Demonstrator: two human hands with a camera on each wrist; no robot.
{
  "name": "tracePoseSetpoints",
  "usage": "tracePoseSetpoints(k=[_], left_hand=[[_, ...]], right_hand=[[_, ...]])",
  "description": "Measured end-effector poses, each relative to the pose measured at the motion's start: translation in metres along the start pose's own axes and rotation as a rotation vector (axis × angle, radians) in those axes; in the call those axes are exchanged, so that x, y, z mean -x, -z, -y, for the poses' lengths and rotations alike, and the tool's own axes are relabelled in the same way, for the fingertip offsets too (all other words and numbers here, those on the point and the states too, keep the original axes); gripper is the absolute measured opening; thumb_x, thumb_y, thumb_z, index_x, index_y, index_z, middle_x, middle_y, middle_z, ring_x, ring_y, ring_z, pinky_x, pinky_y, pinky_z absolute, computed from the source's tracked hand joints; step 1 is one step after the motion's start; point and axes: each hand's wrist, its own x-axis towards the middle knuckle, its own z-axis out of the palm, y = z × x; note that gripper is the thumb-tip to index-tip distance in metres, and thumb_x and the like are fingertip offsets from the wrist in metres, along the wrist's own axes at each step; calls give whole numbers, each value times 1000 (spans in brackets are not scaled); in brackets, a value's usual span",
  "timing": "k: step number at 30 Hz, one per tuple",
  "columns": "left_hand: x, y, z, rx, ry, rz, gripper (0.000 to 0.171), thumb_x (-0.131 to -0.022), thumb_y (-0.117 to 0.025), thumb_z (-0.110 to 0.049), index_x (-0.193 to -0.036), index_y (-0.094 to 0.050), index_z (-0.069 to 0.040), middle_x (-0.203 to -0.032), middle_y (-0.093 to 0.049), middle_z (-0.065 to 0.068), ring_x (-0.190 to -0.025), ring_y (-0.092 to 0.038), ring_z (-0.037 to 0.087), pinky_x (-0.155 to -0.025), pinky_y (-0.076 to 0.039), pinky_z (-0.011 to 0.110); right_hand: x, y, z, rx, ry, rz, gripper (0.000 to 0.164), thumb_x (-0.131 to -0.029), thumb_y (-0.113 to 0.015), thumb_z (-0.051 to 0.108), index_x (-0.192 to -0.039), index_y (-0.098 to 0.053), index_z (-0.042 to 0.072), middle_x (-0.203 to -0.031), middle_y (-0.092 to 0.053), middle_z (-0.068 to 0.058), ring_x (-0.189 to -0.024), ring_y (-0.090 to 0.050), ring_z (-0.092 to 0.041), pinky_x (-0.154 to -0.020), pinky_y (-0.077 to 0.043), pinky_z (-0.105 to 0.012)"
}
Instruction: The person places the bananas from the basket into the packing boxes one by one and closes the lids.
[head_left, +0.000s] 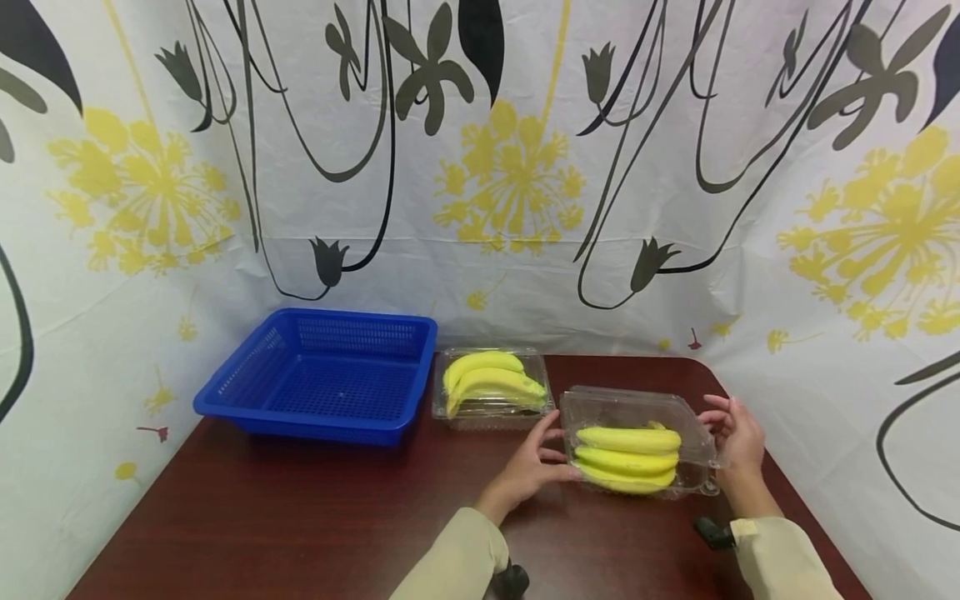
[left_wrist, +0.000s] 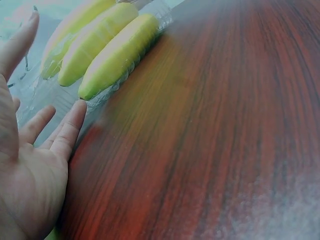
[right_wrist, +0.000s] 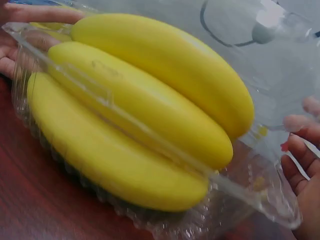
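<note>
A clear plastic clamshell box (head_left: 622, 408) with several yellow bananas (head_left: 627, 461) in it sits at the right side of the table. My left hand (head_left: 527, 468) is at the box's left side, fingers spread and fairly straight, fingertips right at the plastic. In the left wrist view a fingertip of the left hand (left_wrist: 37, 165) reaches the end of the nearest banana (left_wrist: 120, 55). Against the right end of the box is my right hand (head_left: 738, 446), its fingers slightly bent beside the plastic wall. The right wrist view shows the bananas (right_wrist: 140, 100) side by side behind the clear rim.
A second clear box (head_left: 491, 423) with bananas (head_left: 495, 383) stands at the back middle, left of the first. A blue perforated basket (head_left: 322, 425) occupies the back left of the dark red wooden table (head_left: 300, 517). A patterned cloth (head_left: 517, 292) hangs behind the table and at both sides.
</note>
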Motion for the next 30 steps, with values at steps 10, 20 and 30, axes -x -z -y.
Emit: tracePoseSetpoints(k=[10, 20, 30], left_hand=[[0, 0, 1, -89, -8, -2, 76, -91, -70, -22, -154, -28, -30, -144, -42, 3, -107, -58, 18, -83, -51, 32], [-3, -6, 3, -154, 0, -44, 65, -89, -70, -27, -146, -39, -28, -120, -50, 4, -95, -56, 17, -76, -50, 33], [-8, -9, -2, 3, 62, -19, 73, -88, -71, -11, -149, -34, -25, -63, -54, 5, -55, -53, 17, -55, -53, 37]], right_hand=[[4, 13, -11, 274, -17, 71, 28, -101, -55, 22, -107, -69, -1, -71, -65, 2, -65, -58, -9, -59, -46, -19], [6, 14, -17, 448, -50, 18, 20, -92, -70, 25, -103, -74, 8, -78, -65, 13, -70, -53, -3, -58, -44, -16], [7, 12, -16, 624, -50, -10, 39, -91, -68, 36, -113, -70, 4, -85, -65, 17, -77, -53, -4, -61, -45, -17]])
